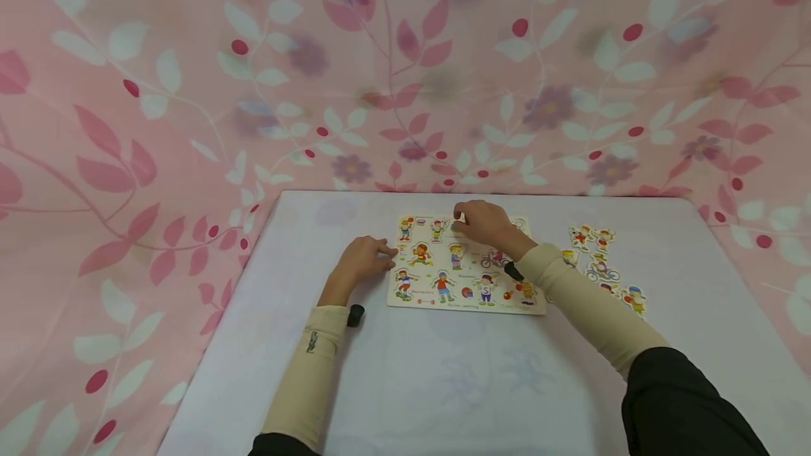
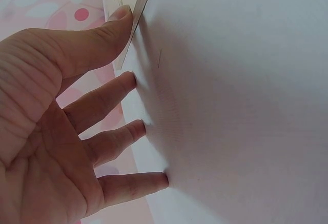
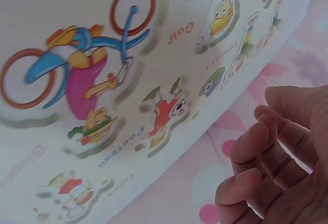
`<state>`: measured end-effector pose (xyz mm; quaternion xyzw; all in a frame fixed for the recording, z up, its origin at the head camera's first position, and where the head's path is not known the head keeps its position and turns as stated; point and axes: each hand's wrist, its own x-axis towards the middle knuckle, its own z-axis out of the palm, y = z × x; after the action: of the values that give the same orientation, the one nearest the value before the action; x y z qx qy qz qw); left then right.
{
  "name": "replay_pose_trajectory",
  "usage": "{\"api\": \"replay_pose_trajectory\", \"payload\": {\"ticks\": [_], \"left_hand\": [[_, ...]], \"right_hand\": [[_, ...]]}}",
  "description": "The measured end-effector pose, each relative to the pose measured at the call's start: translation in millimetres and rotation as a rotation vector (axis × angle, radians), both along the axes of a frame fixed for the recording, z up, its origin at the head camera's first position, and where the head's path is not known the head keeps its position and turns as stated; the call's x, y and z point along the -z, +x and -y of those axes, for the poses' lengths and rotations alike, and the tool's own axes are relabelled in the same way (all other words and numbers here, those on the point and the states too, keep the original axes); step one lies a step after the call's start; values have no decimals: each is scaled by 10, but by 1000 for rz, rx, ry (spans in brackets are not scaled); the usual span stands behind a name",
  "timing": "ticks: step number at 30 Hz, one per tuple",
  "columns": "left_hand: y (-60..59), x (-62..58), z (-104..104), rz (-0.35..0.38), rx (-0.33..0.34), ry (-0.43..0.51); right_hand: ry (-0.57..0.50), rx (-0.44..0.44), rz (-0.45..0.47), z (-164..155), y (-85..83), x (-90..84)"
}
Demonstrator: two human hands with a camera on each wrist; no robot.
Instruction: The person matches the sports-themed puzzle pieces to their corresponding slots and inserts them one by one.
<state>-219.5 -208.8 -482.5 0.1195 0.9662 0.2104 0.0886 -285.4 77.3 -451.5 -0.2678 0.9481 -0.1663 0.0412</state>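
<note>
Puzzle board (image 1: 465, 267) on the surface (image 1: 443, 371), steadied by the flat left hand (image 1: 360, 261); right hand (image 1: 484, 224), fingers curled, apparently seating a piece. Next: a loose piece (image 1: 602, 269).

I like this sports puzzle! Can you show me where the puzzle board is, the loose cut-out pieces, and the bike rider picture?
Flat pale sports puzzle board (image 1: 472, 295), head view, its near bare strip.
Loose colourful cut-out pieces (image 1: 600, 269), head view, the cyclist piece among them.
Bike rider picture with blue frame (image 3: 82, 75), right wrist view, the rider's purple body.
</note>
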Motion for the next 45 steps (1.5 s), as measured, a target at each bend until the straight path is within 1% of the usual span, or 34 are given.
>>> {"api": "replay_pose_trajectory", "payload": {"ticks": [3,9,16,20,33,40,45], "left_hand": [[-1,6,3,-5,10,0],[-4,15,9,-16,22,-7],[9,21,-2,10,-19,11],[13,10,-2,7,-20,12],[30,12,7,2,-20,9],[29,21,-4,22,-34,39],[32,16,-11,19,-41,35]], "right_hand": [[-12,5,-3,-102,40,-20],[-19,55,9,-305,90,-35],[-12,71,-9,-509,202,-89],[2,102,-4,-614,255,-100],[-38,152,-11,-1129,330,2],[-17,229,33,-1455,358,3],[2,271,48,-1650,349,24]]}}
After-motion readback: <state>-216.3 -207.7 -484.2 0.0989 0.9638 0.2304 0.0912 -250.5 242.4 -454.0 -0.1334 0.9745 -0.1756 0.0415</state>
